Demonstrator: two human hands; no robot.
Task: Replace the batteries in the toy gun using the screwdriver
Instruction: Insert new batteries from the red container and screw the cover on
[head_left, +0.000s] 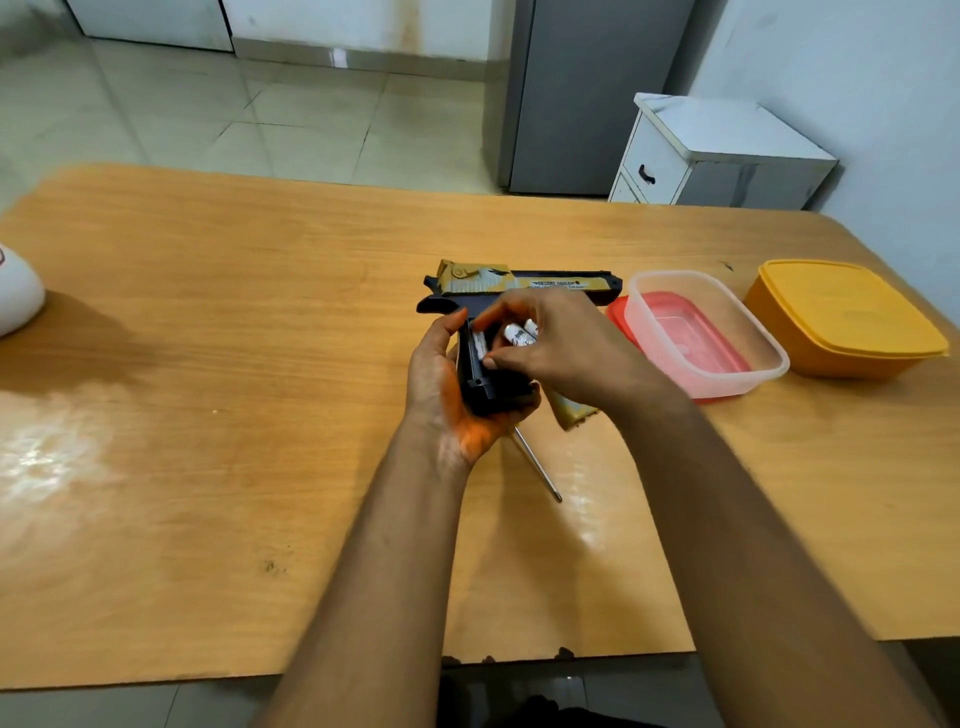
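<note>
A black and gold toy gun (524, 285) lies on the wooden table (234, 338), barrel pointing right. My left hand (447, 384) grips its black grip from below, the battery bay open and facing up. My right hand (550, 343) holds white batteries (519, 332) over the bay, fingertips at its edge. White cells show inside the bay. The screwdriver (537, 465) lies on the table just under my hands; only its metal shaft shows. A gold-coloured piece (574, 410), perhaps the cover, lies under my right wrist.
A clear plastic container (711, 332) sits on a red lid right of the gun. An orange lidded box (841, 317) stands farther right. A white object (15, 296) is at the table's left edge. A white drawer cabinet (722, 156) stands beyond the table.
</note>
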